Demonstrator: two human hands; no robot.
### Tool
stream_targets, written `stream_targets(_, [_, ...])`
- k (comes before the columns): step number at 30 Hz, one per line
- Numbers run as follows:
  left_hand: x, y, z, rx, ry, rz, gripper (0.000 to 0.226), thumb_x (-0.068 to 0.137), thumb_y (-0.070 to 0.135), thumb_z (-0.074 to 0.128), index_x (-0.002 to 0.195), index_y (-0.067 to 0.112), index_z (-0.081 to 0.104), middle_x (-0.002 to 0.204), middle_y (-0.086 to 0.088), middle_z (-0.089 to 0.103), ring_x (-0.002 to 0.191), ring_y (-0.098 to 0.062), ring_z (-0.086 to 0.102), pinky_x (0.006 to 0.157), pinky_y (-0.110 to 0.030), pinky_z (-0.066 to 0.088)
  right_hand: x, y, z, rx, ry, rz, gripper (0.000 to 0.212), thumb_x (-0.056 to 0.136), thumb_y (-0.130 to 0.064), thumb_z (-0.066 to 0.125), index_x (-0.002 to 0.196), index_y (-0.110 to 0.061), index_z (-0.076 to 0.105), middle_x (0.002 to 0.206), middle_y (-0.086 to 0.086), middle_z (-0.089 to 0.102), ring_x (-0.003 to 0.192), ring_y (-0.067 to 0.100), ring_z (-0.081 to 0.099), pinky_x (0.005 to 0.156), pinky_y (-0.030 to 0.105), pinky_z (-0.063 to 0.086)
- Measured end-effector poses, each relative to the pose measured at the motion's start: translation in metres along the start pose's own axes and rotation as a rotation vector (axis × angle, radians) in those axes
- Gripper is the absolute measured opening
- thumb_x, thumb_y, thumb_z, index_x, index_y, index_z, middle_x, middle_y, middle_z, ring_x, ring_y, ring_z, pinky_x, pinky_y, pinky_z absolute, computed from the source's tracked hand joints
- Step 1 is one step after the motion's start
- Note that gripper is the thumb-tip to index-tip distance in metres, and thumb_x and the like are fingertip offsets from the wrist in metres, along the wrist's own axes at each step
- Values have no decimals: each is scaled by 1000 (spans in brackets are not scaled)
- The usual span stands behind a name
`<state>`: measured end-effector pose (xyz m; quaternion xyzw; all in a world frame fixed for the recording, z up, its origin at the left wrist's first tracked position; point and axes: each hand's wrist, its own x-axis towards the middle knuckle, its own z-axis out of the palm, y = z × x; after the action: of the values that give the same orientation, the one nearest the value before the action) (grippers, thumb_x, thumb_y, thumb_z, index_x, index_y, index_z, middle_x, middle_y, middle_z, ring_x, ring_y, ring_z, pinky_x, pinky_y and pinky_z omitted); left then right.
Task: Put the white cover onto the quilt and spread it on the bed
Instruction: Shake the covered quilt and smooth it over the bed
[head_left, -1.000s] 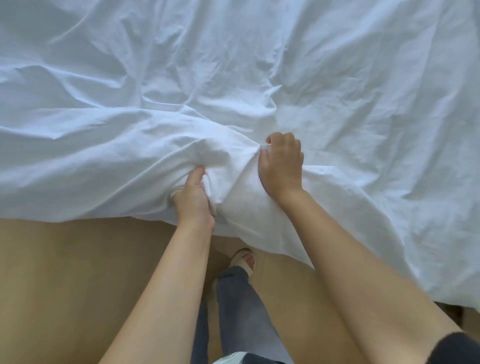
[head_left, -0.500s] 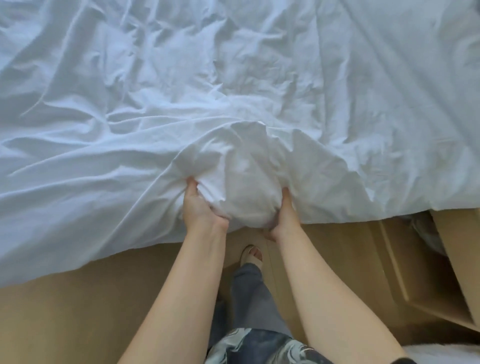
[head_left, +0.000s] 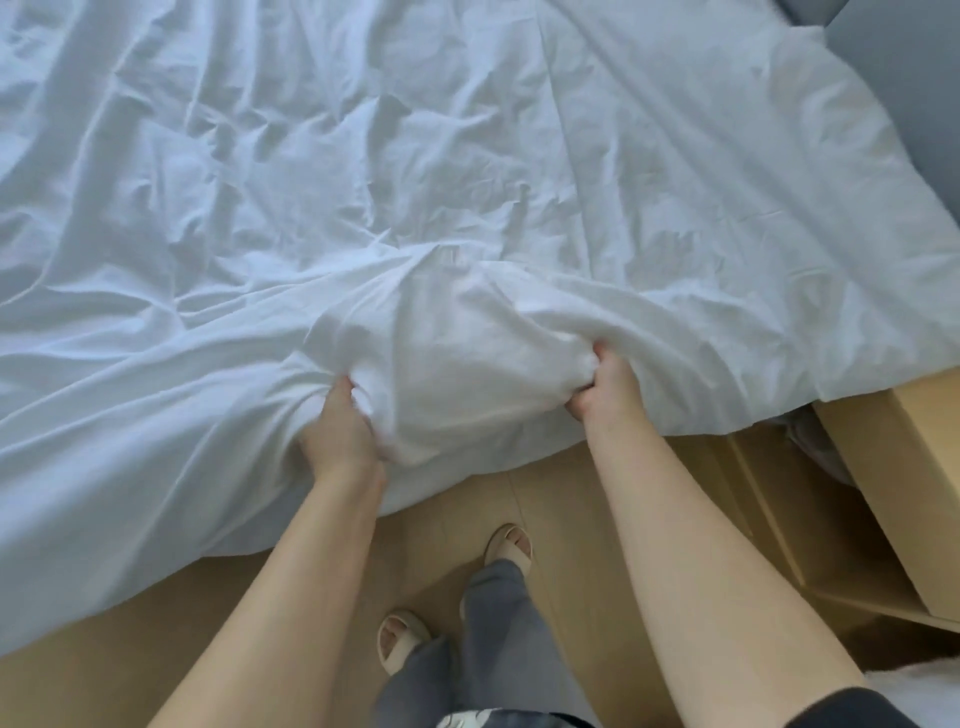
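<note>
The white cover (head_left: 467, 182) lies wrinkled over the whole bed, its near edge hanging over the bed's side. A bunched bulge of it (head_left: 457, 364) rises between my hands at that edge. My left hand (head_left: 337, 431) grips a fold of the cover at the bulge's left side. My right hand (head_left: 605, 384) grips a fold at its right side, fingers curled into the cloth. The quilt itself is hidden under the cover.
A wooden floor (head_left: 104, 675) runs along the bed's near side, where my feet in pale slippers (head_left: 511, 545) stand. A wooden bedside cabinet (head_left: 893, 493) stands at the right. A grey headboard (head_left: 893, 62) shows at the top right.
My right hand has moved to the right and away from my left, stretching the bunched cover between them. The view has shifted, showing more of the bed's right end and the cabinet.
</note>
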<state>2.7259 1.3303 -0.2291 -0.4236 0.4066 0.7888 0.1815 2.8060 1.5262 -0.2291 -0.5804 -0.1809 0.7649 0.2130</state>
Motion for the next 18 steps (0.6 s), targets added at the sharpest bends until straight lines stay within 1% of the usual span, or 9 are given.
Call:
stream_targets(2, [-6,10,-10,544,-233,396,39,82,-12,56,120,-8,57,73,-35,61,59,-41,63,50,-37,45,-17,-18,15,-93,32,-196,31,83,-12,66,113,-8,62,102,9,69,89,27,68,78,48,57])
stream_targets(3, [-18,16,-14,630,-299,561,37,76,-14,56,113,-12,60,62,-34,58,48,-41,60,42,-30,42,-28,-26,17,-134,35,-296,30,81,-11,68,110,-10,62,102,6,68,88,24,68,76,45,58])
stream_targets(5, [-42,17,-20,417,-122,435,24,92,8,53,112,-1,63,89,-36,64,77,-45,66,43,-18,41,-46,-37,10,-155,0,-461,34,80,-10,70,113,-15,60,106,-1,67,90,17,68,74,36,59])
stream_targets(7, [-40,-1,-38,448,85,174,37,96,30,52,123,5,58,119,-28,59,110,-41,57,51,-16,42,-46,-28,-13,-205,-5,-576,36,81,-7,69,114,-18,59,110,-3,67,93,12,67,77,28,57])
stream_targets(8, [-38,-19,-50,570,111,26,39,97,25,49,131,6,52,122,-27,57,113,-40,55,60,-23,44,-38,-15,-29,-313,68,-604,34,81,-5,68,112,-18,59,113,-2,66,98,13,66,81,26,54])
stream_targets(10, [-20,-51,-70,855,203,1,41,100,11,38,141,13,40,125,-22,54,114,-35,54,77,-30,43,-22,14,-58,-531,237,-551,34,80,-4,68,112,-13,58,119,4,62,109,20,61,91,26,48])
stream_targets(13, [13,-63,-87,1073,248,74,42,101,11,37,143,12,33,138,-10,48,126,-26,47,79,-28,44,-2,41,-78,-545,331,-390,35,80,-7,68,113,-10,58,119,7,61,107,23,60,95,37,49])
stream_targets(15, [10,-58,-84,1049,290,44,41,102,10,31,143,14,31,141,-7,44,129,-24,43,93,-28,40,6,42,-77,-519,324,-316,35,81,-9,67,114,-9,57,110,5,60,98,21,59,91,35,50])
stream_targets(18, [1,-58,-84,447,291,-121,33,98,16,48,131,11,46,115,-6,57,101,-24,56,84,-32,46,7,36,-72,-498,319,-293,28,83,-11,67,109,-10,56,98,2,58,87,21,58,81,29,49])
